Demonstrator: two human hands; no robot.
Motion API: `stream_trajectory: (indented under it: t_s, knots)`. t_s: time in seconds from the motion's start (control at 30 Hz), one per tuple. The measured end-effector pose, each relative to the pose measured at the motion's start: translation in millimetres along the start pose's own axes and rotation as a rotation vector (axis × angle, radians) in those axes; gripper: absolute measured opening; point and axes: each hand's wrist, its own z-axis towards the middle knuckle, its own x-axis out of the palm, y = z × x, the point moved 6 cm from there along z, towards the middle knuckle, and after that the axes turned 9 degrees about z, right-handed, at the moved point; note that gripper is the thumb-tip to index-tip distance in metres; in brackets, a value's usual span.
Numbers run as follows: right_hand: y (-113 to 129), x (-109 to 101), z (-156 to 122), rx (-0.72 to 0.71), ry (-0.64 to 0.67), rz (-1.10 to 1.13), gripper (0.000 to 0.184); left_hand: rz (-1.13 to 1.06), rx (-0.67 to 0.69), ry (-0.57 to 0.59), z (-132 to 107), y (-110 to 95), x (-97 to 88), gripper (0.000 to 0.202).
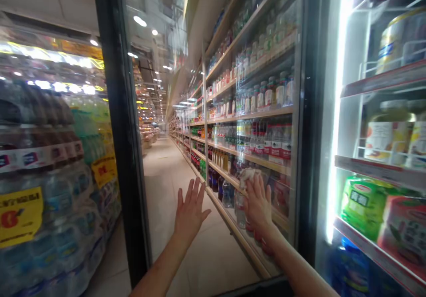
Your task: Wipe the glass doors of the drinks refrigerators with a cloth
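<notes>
A person works with two bare hands at a glass door (159, 239) in a store lined with drinks. The right hand (260, 203) reaches up to the pane with its fingers stretched out and lying close together, holding a pale, crumpled cloth (249, 176) beneath them against the glass; the cloth bunches out just above and to the left of the fingertips. To its left and slightly lower, the left hand (190, 210) is wide open, fingers and thumb spread, palm toward the pane, with nothing in its grasp; whether it touches the glass is hard to tell.

Beyond both hands, long shelves (219, 121) of bottles and a pale floor (158, 177) show in the glass. Left of the left hand stands the door's black frame (116, 110), and past it rise stacked bottles (58, 235) with two yellow signs, one nearer the hand (104, 169) and one farther off (21, 215).

To the right of the right hand, beyond a bright light strip (337, 110), a lit cabinet holds labelled bottles (388, 135) above hand level, a green pack (362, 203) and a red pack (404, 232) side by side, and blue bottles (354, 270) below.
</notes>
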Motion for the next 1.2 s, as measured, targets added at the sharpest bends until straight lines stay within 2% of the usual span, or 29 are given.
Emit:
stream_trajectory:
  t_s: [0.13,0.2,0.3,0.37,0.4,0.43,0.5,0.6,0.67,0.7,0.73,0.83,0.9,0.97,1.07,1.1,1.13,1.2]
  knots:
    - [-17.0,-16.8,13.1,0.069,-0.106,0.006,0.044,0.012,0.004,0.009,-0.8,0.1,-0.6,0.067]
    - [-6.8,-15.9,20.9,-0.027,-0.079,0.03,0.044,0.003,-0.003,0.002,-1.4,0.2,-0.7,0.068]
    - [24.9,-3.6,26.1,-0.203,0.018,0.056,0.046,-0.003,-0.012,-0.011,-1.3,0.3,-0.2,0.067]
    - [33.5,2.7,25.9,-0.224,0.042,0.051,0.045,-0.006,-0.012,-0.009,-0.9,0.6,0.6,0.067]
    - [29.2,4.0,24.8,-0.2,0.042,0.04,0.044,-0.01,-0.011,-0.005,-0.8,0.8,0.9,0.067]
    - [18.8,4.2,22.8,-0.163,0.04,0.025,0.043,-0.016,-0.012,-0.001,-0.8,1.2,1.2,0.067]
    - [-18.4,0.7,16.7,-0.044,0.022,-0.01,0.042,-0.02,-0.017,0.01,-0.8,1.8,1.5,0.068]
    - [-88.7,-12.1,3.9,0.265,-0.073,-0.066,0.049,-0.02,-0.012,0.018,-1.1,1.3,1.7,0.068]
    - [-109.5,-17.6,-3.2,0.4,-0.133,-0.076,0.053,-0.02,-0.01,0.022,-1.1,0.7,2.4,0.067]
    - [-106.0,-17.1,-4.3,0.394,-0.139,-0.07,0.053,-0.02,-0.011,0.02,-1.0,0.7,2.6,0.066]
    - [-93.9,-14.4,-3.5,0.33,-0.124,-0.055,0.052,-0.018,-0.014,0.017,-0.9,0.8,2.8,0.066]
    - [-38.0,-1.9,1.2,-0.009,-0.022,0.004,0.046,0.0,-0.011,-0.009,-0.9,0.7,1.6,0.066]
    - [-21.6,0.8,5.3,-0.124,0.019,0.019,0.043,0.014,-0.003,-0.035,-1.7,0.7,-0.5,0.065]
    - [-37.6,-5.8,13.4,-0.017,-0.026,0.0,0.044,0.025,0.014,-0.061,-2.8,0.8,-3.2,0.063]
    - [-82.5,-23.6,24.7,0.315,-0.161,-0.033,0.049,0.025,0.038,-0.11,-1.0,4.0,-8.8,0.061]
    - [-89.7,-27.2,28.0,0.363,-0.18,-0.029,0.05,0.023,0.027,-0.128,1.6,7.2,-11.2,0.06]
    - [-90.4,-28.3,32.1,0.351,-0.172,-0.014,0.051,0.022,0.003,-0.144,5.3,11.7,-13.6,0.06]
    - [-77.1,-26.3,39.8,0.21,-0.118,0.039,0.051,0.021,-0.067,-0.155,14.9,22.8,-17.6,0.063]
